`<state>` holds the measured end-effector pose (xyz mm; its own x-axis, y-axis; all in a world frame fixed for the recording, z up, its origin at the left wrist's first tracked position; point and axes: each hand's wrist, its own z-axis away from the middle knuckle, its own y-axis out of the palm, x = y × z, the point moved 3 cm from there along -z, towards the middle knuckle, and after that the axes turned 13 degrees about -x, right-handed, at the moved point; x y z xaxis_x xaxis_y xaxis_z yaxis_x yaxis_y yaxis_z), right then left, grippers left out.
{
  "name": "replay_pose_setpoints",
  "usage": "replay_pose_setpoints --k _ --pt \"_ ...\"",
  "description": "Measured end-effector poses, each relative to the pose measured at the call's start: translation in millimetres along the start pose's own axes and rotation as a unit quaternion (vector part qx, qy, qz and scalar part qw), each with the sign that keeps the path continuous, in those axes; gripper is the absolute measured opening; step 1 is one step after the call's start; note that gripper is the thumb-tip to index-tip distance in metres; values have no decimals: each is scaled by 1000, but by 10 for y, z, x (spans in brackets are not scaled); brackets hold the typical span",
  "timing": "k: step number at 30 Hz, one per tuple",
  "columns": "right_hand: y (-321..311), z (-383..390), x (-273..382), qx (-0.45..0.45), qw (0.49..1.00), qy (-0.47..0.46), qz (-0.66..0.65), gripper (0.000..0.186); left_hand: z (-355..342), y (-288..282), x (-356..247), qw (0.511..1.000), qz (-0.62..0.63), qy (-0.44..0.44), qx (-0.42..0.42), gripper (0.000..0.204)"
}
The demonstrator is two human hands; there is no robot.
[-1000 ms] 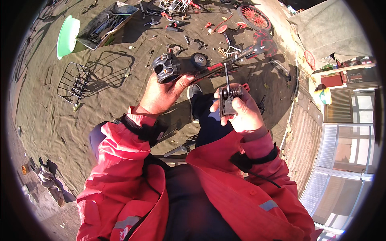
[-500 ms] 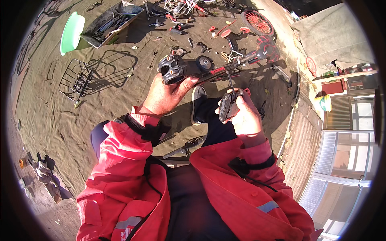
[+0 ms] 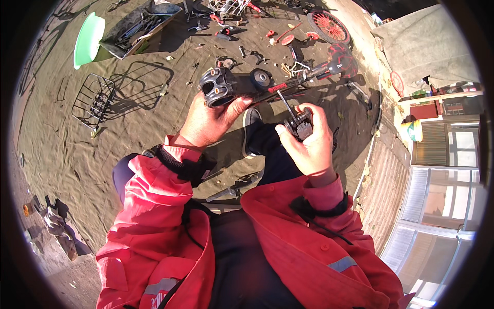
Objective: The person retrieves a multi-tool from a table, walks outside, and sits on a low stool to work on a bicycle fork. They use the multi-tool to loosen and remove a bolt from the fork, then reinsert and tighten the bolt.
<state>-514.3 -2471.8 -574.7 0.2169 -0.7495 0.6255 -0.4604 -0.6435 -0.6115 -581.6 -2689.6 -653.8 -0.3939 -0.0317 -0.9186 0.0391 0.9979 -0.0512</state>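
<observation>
My left hand (image 3: 208, 121) grips a black bicycle part with a clamp head (image 3: 216, 85) and a round cap (image 3: 260, 77), joined to a long black and red bar (image 3: 293, 81) that reaches up right to a red-patterned black piece (image 3: 341, 61). My right hand (image 3: 311, 139) is closed round a black folding hex key tool (image 3: 301, 125). One long key (image 3: 285, 103) sticks out up and left, its tip at the underside of the bar; I cannot tell whether it is seated. My dark-trousered leg and shoe (image 3: 252, 131) are below.
On the brown ground sheet (image 3: 67, 154) lie a black rack (image 3: 93, 103), a green basin (image 3: 87, 41), a tray of tools (image 3: 123, 38), a red-spoked wheel (image 3: 332, 28) and several loose bike parts (image 3: 226, 33). A wall with glazed panels (image 3: 442, 201) runs along the right.
My right hand has turned, thumb now along the tool's left, and the extended key has swung from near upright to slanting up-left. My left hand and its part stay about the same.
</observation>
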Motion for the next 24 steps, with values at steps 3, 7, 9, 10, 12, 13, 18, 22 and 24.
replay_pose_setpoints --k 3,7,9,10,12,13,18,22,24 --pt "20 -39 51 7 999 -42 19 54 -34 21 -1 997 -13 63 -44 29" --pt "52 -44 74 -5 998 -55 17 55 -23 30 14 996 -10 68 -64 27" --pt "61 -46 86 -10 997 -70 16 54 2 19 37 999 -14 18 -24 32" --pt "64 -48 86 -13 997 -71 18 52 10 15 48 1000 -10 -6 -6 34" --pt "66 -54 86 -15 997 -74 22 51 17 0 47 1000 -21 -9 -2 35" --pt "66 -61 85 -15 997 -76 24 51 15 -1 48 1000 -23 -10 -1 35" --pt "67 -62 95 -17 995 -86 49 52 2 17 44 998 -18 36 -49 30" --pt "68 -47 155 -39 987 -116 100 54 -11 35 55 995 -19 73 -72 28" --pt "61 -39 196 -50 981 -129 134 55 -16 36 55 993 -26 87 -76 28"
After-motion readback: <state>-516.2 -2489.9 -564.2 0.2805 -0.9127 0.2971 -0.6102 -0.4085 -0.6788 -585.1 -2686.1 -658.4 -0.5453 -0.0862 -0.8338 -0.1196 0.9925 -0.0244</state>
